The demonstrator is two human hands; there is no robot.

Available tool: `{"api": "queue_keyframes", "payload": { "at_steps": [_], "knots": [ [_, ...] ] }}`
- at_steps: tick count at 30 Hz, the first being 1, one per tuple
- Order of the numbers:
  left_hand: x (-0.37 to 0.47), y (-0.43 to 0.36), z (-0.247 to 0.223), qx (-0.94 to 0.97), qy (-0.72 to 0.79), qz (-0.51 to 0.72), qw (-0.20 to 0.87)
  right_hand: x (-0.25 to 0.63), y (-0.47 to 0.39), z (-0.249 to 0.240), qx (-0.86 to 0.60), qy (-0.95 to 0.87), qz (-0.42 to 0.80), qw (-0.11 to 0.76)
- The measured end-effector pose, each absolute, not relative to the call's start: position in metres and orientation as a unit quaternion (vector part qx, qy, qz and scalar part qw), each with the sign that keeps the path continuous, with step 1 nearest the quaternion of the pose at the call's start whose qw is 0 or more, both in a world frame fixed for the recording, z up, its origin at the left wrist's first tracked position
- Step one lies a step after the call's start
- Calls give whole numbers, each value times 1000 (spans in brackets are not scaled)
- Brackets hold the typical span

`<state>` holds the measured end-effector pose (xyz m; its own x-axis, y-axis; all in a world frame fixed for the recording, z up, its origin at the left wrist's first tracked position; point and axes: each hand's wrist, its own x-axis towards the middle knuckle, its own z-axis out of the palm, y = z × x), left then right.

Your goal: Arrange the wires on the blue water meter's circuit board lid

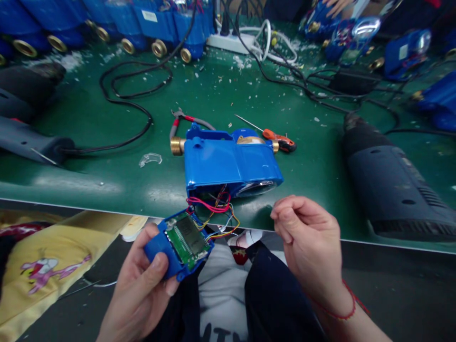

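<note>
Here are your left fingers (pixel 159 264), clamped round the edge of a blue cover (pixel 156 247), thumb on top and the others underneath. That grip probably keeps them off the green circuit board (pixel 185 259), whose grey display (pixel 192 232) lies face up. Over to your right fingers (pixel 297 205): curled in, thumb meeting the index, touching neither the cover nor the desk (pixel 210 90); whether something tiny is tucked inside, I can't tell.

Look at the pose! Your left palm turns up, tilting the cover just off the desk's near edge; your right wrist, banded by a red bracelet (pixel 351 306), hangs at that edge, knuckles up.

From your left fingers, coloured wires (pixel 215 207) loop away into the blue housing (pixel 213 164), lying on its side beyond both sets of fingers and between them. The cover seems held this near so the wires stay slack.

Past the housing from your fingers, pliers (pixel 187 118) and a screwdriver (pixel 270 135), perhaps parked there within reach. Ahead of your left fingers, a clear plastic piece (pixel 151 158); right of your right fingers, a heat gun (pixel 399 175), well apart from them.
</note>
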<state>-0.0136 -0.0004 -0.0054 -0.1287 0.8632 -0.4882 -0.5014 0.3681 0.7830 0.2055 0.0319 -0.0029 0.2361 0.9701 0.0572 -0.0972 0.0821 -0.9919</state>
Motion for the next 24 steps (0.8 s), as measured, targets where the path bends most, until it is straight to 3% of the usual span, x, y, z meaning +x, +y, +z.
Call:
{"api": "queue_keyframes", "payload": {
  "at_steps": [6,9,12,17,20,24],
  "knots": [
    [-8,1,-3,168,544,526,631,206,38,-6,-473,-752,222,403],
    [-9,-1,-3,183,541,525,631,196,45,-10,-429,-814,202,335],
    [-13,-3,-7,200,536,514,639,191,49,-9,-432,-741,296,421],
    [-19,-3,-12,197,546,527,621,202,47,-4,-472,-424,469,615],
    [-19,-4,-13,187,551,524,622,209,42,-3,-505,-443,460,581],
    [-18,-4,-12,179,546,519,633,206,41,-4,-490,-682,282,464]
  ]
}}
